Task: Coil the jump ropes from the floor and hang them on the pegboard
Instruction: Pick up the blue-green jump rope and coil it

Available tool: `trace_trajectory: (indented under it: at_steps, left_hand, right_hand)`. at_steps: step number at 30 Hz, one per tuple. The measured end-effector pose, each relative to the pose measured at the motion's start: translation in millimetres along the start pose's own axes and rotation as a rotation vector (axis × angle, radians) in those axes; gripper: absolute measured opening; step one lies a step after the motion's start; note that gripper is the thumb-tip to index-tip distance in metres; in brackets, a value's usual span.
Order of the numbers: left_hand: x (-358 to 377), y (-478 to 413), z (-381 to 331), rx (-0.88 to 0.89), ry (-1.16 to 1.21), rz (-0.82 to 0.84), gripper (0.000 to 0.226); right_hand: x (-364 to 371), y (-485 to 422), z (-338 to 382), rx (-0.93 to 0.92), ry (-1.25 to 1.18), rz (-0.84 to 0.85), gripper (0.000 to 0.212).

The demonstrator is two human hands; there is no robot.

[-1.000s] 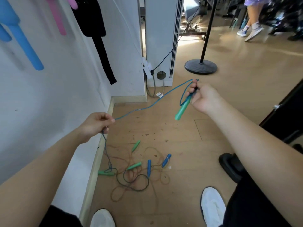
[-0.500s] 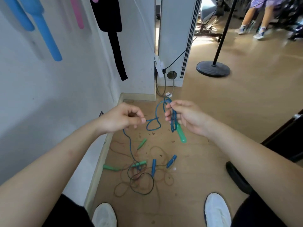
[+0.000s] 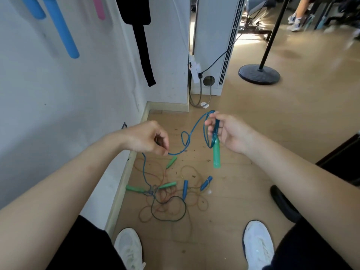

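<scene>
In the middle of the frame the right hand [image 3: 230,133] is gripping a few gathered loops of the blue jump rope [image 3: 191,131], fingers curled round them, and the rope's green handle [image 3: 216,155] is hanging straight down from that grip. Left of it, the left hand [image 3: 147,140] is pinching the same rope between thumb and fingertips; the stretch between the two hands is sagging and twisting into a small loop. From the left hand the rope is dropping down to the wooden floor [image 3: 311,106], where it is running into the tangle of other jump ropes [image 3: 169,203] lying in the lower middle of the frame, with green and blue handles scattered among thin orange and dark cords. Two white shoes [image 3: 128,248] are standing at the bottom edge. At the upper left, blue foam tubes [image 3: 63,32] and a black strap [image 3: 143,47] are hanging on the white wall [image 3: 68,114], and a black stand base [image 3: 259,74] is sitting at the upper right
</scene>
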State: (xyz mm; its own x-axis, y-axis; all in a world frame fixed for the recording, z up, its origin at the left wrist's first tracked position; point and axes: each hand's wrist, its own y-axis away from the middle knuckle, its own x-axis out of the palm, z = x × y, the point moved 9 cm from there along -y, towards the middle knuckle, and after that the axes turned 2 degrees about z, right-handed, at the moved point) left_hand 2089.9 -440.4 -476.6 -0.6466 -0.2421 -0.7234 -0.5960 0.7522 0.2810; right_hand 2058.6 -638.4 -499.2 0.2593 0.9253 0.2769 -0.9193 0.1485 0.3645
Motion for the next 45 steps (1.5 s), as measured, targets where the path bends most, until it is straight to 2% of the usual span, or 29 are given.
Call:
trace_trajectory:
  at_steps: [3,6,12,14,19,26,30,36,42,45]
  left_hand:
    - [1,1,5,-0.041,-0.110,0.025,0.021]
    - [7,3,19,-0.106,-0.210,0.099,0.015]
    - [3,7,61,-0.269,-0.246,0.134,0.013]
    - [1,6,72,-0.284,-0.189,0.088,0.013]
    - [-25,6,71,-0.239,-0.007,-0.190,0.010]
    - [-15,7,11,-0.033,0.110,-0.102,0.013]
    - [-9,5,-11,0.023,0.118,-0.076,0.012]
    - [-17,-1,-15,0.077,0.221,-0.199,0.014]
    - [-23,-5,2,0.013,0.288,-0.315,0.010]
    - [-19,-7,2,0.009,0.313,-0.323,0.009]
  right_hand:
    - [-11,-4,0,0.029,-0.126,-0.080,0.022]
    - [-32,-10,6,0.016,-0.228,-0.186,0.019]
    - [-72,-18,15,-0.040,-0.245,-0.333,0.014]
    - [-67,-19,13,-0.021,-0.176,-0.279,0.015]
    - [-45,-16,8,0.035,-0.071,-0.114,0.022]
    - [-22,-10,-3,0.011,0.125,0.009,0.016]
    - [-7,-5,-12,-0.001,0.223,0.090,0.016]
    - [32,16,-39,0.032,0.440,0.379,0.017]
    - [43,26,-53,0.052,0.499,0.453,0.018]
    - [43,25,-51,0.035,0.464,0.418,0.018]
